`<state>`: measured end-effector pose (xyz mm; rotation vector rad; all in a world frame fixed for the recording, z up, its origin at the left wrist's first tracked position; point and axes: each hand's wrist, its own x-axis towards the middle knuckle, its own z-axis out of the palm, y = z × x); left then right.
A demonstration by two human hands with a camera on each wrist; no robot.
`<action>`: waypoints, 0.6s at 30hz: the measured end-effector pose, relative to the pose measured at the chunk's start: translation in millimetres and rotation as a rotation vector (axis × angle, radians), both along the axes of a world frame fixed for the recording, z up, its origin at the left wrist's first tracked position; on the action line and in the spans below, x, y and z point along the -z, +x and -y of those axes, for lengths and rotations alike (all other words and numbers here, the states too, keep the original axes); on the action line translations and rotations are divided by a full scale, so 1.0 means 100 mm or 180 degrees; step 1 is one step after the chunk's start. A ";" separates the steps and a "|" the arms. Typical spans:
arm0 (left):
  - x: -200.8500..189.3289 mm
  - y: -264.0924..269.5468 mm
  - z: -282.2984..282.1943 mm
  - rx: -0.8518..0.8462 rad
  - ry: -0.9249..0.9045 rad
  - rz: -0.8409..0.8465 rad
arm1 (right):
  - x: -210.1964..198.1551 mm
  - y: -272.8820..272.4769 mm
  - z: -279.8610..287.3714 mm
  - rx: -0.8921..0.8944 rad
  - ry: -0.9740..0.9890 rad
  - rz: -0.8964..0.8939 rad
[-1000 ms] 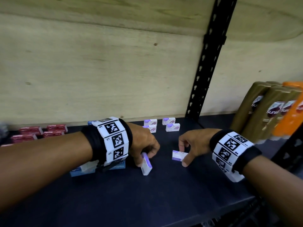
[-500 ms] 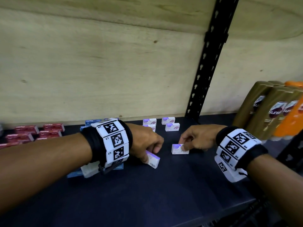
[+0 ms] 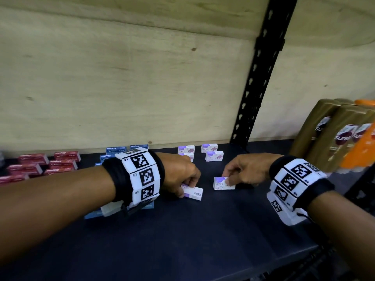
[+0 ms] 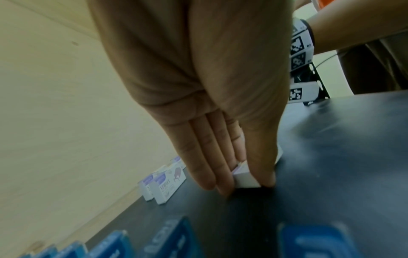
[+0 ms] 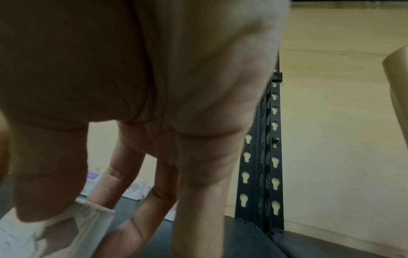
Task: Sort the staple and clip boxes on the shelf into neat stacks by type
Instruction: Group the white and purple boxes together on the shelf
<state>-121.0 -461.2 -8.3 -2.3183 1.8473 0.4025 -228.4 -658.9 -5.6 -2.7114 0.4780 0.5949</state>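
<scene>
Left hand (image 3: 180, 175) pinches a white-and-purple staples box (image 3: 193, 193) on the dark shelf (image 3: 203, 240), just left of a second staples box (image 3: 224, 183), which the right hand (image 3: 246, 170) grips with thumb and fingers. Three more staples boxes (image 3: 209, 152) sit behind it.

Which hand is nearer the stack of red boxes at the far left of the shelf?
Left. The left hand grips a white staple box mid-shelf, right of the red boxes. The right hand holds another white box farther right.
</scene>
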 end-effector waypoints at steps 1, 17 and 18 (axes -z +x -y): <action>0.00 0.01 0.00 -0.0036 -0.0014 -0.0024 | 0.00 0.00 0.00 -0.0004 0.0001 -0.0017; -0.04 0.14 0.13 -0.0610 0.0084 0.0967 | 0.04 0.11 0.06 0.0268 -0.0398 0.0795; -0.04 0.15 0.15 -0.0646 0.0067 0.1033 | 0.04 0.13 0.07 0.0294 -0.0455 0.0810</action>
